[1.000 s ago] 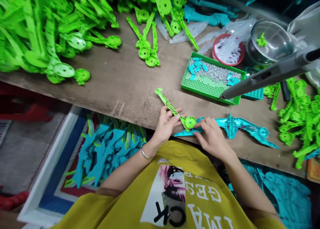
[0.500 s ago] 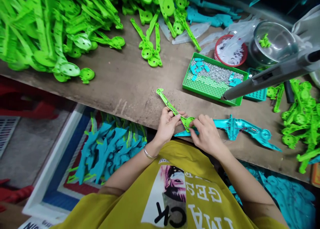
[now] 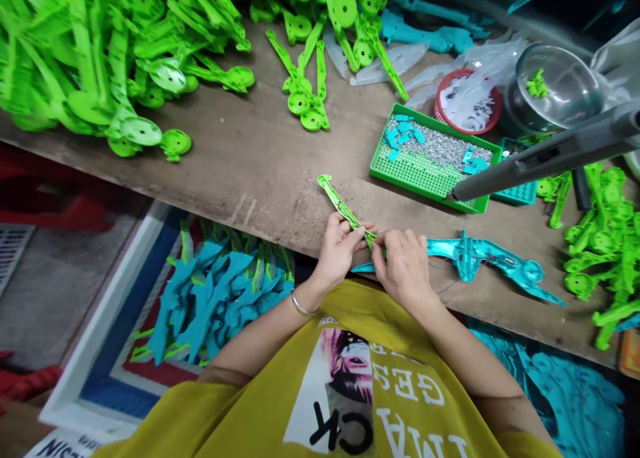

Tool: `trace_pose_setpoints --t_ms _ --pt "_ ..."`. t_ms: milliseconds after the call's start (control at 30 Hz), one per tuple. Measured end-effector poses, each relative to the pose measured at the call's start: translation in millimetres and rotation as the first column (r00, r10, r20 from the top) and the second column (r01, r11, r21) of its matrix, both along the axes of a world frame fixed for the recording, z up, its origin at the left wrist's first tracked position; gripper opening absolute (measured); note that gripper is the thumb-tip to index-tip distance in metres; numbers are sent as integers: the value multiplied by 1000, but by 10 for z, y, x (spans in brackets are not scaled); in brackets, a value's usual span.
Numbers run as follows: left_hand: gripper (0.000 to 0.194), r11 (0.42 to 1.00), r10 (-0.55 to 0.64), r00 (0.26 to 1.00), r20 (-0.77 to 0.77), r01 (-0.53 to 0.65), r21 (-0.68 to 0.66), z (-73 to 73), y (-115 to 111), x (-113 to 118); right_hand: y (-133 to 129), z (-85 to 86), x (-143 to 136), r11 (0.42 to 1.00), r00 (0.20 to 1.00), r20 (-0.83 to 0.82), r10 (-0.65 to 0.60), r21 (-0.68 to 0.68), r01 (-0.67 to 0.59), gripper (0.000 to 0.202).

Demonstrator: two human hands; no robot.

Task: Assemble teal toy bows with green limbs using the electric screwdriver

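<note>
A long green plastic part slants up and away from my fingers, its inner side facing up with thin wire along it. My left hand grips its middle between thumb and fingers. At its near end, my right hand is closed, with fingertips pressed against the part and covering its round end. Under and beside my right hand lies a turquoise bow-shaped plastic shell on the table's front edge. Thin wires run from this shell; its left portion is partly hidden by my hands.
A green basket holds screws and small turquoise pieces; a grey power screwdriver hangs over it. Green parts heap at back left, others at right. Behind are a red basket and a steel bowl. Turquoise assemblies fill a bin below.
My right hand has shifted slightly left and closed over the near end of the green part, hiding its round end. The view has shifted a little.
</note>
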State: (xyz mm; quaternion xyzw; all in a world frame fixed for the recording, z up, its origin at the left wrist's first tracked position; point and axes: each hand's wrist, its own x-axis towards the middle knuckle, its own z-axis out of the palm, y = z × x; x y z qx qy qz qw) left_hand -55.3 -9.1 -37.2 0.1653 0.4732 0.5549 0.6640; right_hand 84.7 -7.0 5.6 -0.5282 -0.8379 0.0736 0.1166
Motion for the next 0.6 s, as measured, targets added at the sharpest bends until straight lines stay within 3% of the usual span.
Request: trace_pose_setpoints --t_ms 267,600 --pt "48 1000 -1 998 -60 2 11 -9 -3 27 -7 -43 78 999 994 -106 41 2 -41 16" --pt "46 1000 4 999 -32 -4 1 24 5 10 55 -100 105 987 974 -193 -117 -130 93 14"
